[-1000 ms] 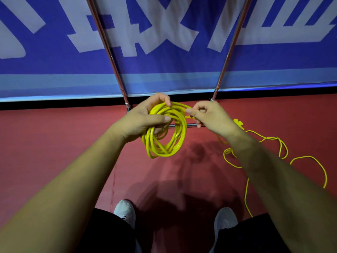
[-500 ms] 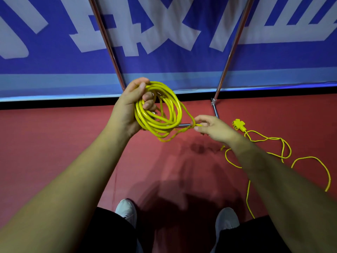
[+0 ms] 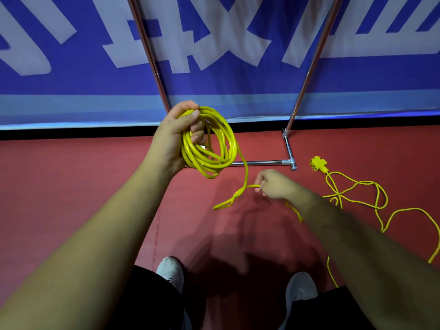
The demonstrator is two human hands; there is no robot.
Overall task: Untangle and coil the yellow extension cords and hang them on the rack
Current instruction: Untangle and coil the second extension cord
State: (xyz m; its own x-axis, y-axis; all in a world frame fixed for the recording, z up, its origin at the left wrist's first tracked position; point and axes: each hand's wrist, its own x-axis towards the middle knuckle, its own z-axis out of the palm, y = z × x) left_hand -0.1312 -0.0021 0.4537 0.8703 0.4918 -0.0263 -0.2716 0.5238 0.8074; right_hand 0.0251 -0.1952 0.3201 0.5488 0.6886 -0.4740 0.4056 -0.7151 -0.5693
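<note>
person coiling a yellow cord (image 3: pixel 319 165) before a rack (image 3: pixel 262 163).
left hand (image 3: pixel 171 139) curls its fingers (image 3: pixel 198 138) round the coil (image 3: pixel 214 160), above the red floor (image 3: pixel 71 186); right hand (image 3: pixel 273 184) pinches the slack. loose cord lies tangled at the floor's right edge. next, probably: draw slack into another loop.

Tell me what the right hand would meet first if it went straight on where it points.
Probably the slack strand hanging from the coil, just past the right hand, which pinches that strand lower down. Beyond it lies the rack bar on the floor. Depth is unclear.
</note>
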